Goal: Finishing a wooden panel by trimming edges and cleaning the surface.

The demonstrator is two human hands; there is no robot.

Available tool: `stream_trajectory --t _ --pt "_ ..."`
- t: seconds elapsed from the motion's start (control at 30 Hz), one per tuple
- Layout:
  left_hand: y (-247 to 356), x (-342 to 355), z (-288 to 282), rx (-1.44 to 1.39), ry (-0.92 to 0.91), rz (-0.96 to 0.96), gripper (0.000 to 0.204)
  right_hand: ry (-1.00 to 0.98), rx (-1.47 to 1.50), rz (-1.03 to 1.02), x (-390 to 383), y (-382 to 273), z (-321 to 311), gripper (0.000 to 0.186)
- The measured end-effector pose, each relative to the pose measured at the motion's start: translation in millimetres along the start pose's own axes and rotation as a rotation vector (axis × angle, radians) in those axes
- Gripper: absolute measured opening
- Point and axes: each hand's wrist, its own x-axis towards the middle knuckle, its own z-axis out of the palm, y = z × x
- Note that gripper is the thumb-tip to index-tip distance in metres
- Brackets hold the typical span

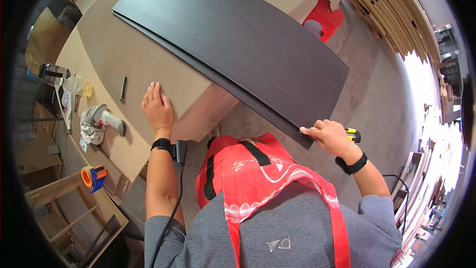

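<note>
The dark board (pixel 238 44) spans the view from 10 o'clock to 4 o'clock, lying flat. Along its near edge a 2nd dark edge shows just beneath; whether that is another board or a step in this piece, I cannot tell. Its end at 3 o'clock juts past the bench (pixel 129 156) and out over the floor (pixel 379 87), which spreads from there toward the stacked panels (pixel 396 10) at 2 o'clock. A red stool (pixel 330 19) stands near the board's far edge at 1 o'clock. Ribbed card (pixel 173 87) fills the room between the board's near edge and the left hand (pixel 157 106), with a thin dark strip (pixel 123 89) beyond that hand at 9 o'clock. Farther out stand a bottle (pixel 77 85), also at 9, and an orange-and-blue tape dispenser (pixel 93 177) at 8.

The left hand rests palm down on the card, grip loose — fingers extended toward 12 o'clock, nothing held. The right hand (pixel 327 136), at 3 o'clock, is closed around a tool (pixel 353 135) whose yellow-and-black end pokes out toward 3. Its leading fingertip points to 9, at the board's near corner — touching or just above, I cannot tell.
</note>
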Motion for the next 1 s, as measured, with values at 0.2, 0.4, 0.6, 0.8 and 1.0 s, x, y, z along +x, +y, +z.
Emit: stream_trajectory --t 0.2,0.4,0.6,0.8,1.0 --pt "0.1 0.2 2.1 0.023 -0.005 -0.003 0.037 0.023 -0.006 0.017 -14.2 2.8 5.1 0.036" --pt "0.4 -0.7 1.8 0.034 -0.002 -0.01 0.038 -0.02 0.005 0.049 -30.6 7.3 2.5 0.034" --pt "0.5 -0.1 2.1 0.036 -0.015 -0.011 0.037 0.144 0.232 0.077 -24.0 7.4 10.7 0.032" --pt "0.1 0.4 2.1 0.051 -0.01 0.003 0.037 0.272 0.184 0.034 -17.6 7.6 25.0 0.029" --pt "-2.4 0.0 3.7 0.042 0.01 0.004 0.037 0.223 0.128 -0.016 -27.6 11.6 21.4 0.029"
